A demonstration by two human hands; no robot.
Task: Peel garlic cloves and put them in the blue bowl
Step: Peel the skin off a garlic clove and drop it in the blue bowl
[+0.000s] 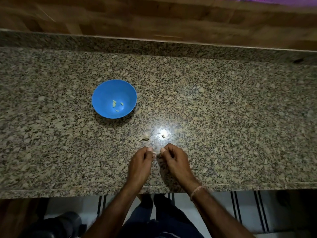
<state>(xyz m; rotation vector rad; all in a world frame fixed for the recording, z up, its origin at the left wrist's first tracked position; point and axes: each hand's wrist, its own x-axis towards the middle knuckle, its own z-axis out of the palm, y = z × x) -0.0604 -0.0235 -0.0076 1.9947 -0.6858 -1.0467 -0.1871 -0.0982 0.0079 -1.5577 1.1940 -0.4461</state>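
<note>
We see left hand [140, 162] pinching garlic clove [154, 153]; right hand [175, 160] curled beside it, grip unclear; peeled cloves [113, 103] in blue bowl [103, 93].

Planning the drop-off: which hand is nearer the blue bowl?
Left. The left hand sits below and a little to the right of the blue bowl in the head view. The right hand lies farther right, beyond the left one.

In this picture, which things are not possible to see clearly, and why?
Head view, what the left hand and right hand hold, if anything: curled fingers hide it.
Head view, the small scrap on the counter: too small, washed by glare.
Head view, the wooden wall: blurred by motion.
Head view, the dark object on the floor: cut by the bottom edge.
</note>
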